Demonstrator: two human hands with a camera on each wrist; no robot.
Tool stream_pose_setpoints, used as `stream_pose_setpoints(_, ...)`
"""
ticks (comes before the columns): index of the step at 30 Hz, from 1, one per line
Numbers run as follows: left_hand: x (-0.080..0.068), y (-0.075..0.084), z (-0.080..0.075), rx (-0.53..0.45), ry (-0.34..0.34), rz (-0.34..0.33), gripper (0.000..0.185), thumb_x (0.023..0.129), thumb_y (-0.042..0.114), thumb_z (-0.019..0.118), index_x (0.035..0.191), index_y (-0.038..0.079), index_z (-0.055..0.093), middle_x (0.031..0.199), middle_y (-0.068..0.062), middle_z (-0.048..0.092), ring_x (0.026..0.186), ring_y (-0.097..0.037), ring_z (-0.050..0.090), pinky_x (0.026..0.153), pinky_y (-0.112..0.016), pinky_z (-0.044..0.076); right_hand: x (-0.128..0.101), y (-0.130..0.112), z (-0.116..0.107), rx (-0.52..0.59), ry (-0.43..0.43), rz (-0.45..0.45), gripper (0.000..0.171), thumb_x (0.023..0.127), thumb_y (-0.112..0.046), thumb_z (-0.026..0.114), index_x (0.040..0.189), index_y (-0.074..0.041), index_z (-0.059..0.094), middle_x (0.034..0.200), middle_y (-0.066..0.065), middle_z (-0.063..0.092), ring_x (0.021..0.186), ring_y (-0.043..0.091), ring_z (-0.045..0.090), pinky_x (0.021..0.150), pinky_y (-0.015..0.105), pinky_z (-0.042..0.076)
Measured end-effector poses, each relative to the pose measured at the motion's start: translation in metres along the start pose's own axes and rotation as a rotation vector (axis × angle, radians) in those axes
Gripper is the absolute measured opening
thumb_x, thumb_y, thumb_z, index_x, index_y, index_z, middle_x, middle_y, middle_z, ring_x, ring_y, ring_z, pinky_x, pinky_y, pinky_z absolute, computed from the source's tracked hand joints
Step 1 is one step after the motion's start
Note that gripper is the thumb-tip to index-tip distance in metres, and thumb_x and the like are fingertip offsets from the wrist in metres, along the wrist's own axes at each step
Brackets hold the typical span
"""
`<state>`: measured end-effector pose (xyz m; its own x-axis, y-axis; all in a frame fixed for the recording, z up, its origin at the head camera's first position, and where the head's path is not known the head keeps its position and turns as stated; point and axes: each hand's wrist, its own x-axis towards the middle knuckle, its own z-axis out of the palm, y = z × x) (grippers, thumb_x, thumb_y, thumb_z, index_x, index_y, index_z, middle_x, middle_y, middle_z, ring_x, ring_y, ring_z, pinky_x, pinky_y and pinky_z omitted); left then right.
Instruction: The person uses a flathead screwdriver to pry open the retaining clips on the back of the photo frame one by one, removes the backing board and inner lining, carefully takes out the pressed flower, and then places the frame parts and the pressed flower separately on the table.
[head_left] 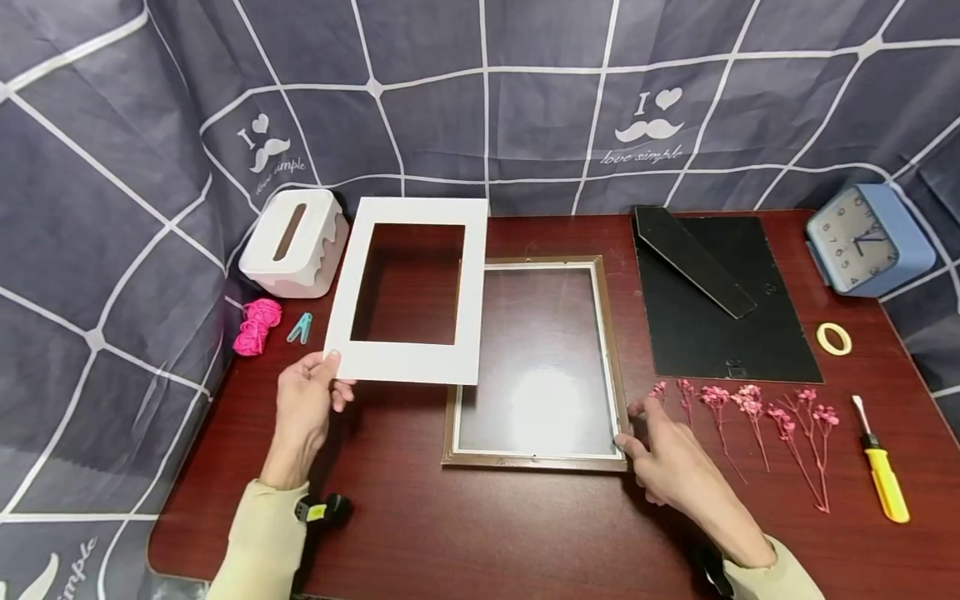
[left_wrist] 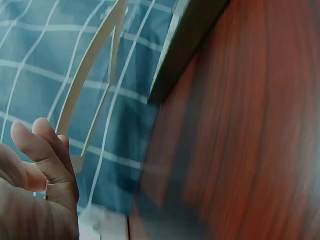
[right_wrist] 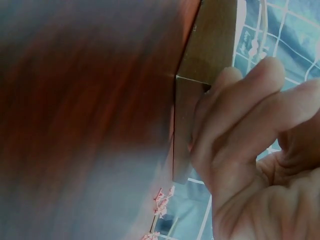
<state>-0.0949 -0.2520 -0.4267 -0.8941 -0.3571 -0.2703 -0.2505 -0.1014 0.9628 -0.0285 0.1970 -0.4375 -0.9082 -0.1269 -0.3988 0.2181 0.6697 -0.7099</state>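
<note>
The left hand pinches the lower left corner of a white mat board, holding it lifted and tilted above the table, its right edge overlapping the picture frame lying flat just beside that grip. The right hand rests its straight fingers against the frame's lower right corner, steadying it. Dried pink flowers lie in a row just right of this hand, with a yellow screwdriver beyond them. The black backing board lies farther back, a pink string bundle near the left hand.
</note>
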Motion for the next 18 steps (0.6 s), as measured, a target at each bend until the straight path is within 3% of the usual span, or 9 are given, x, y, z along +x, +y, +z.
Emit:
stream_pose_setpoints(8, 0.035, 0.003, -0.033, 0.117, 0.049, -0.052, 0.014, 0.113, 0.012, 0.056, 0.109, 0.0, 0.058, 0.057, 0.007, 0.069, 0.042, -0.003, 0.058, 0.037, -0.011, 0.043, 0.0, 0.0, 0.0, 0.002, 0.007, 0.004, 0.036, 0.109, -0.012, 0.064, 0.137, -0.001, 0.045, 0.065, 0.007, 0.061, 0.042, 0.014, 0.059, 0.038, 0.032, 0.054)
stream_pose_setpoints(18, 0.055, -0.002, -0.041, 0.177, 0.027, -0.119, 0.015, 0.114, 0.016, 0.054, 0.11, 0.002, 0.055, 0.058, 0.011, 0.069, 0.046, 0.0, 0.06, 0.041, -0.01, 0.046, 0.0, -0.001, 0.0, 0.016, 0.002, 0.015, 0.038, 0.108, -0.012, 0.064, 0.138, 0.0, 0.045, 0.064, 0.007, 0.061, 0.042, 0.015, 0.06, 0.038, 0.033, 0.056)
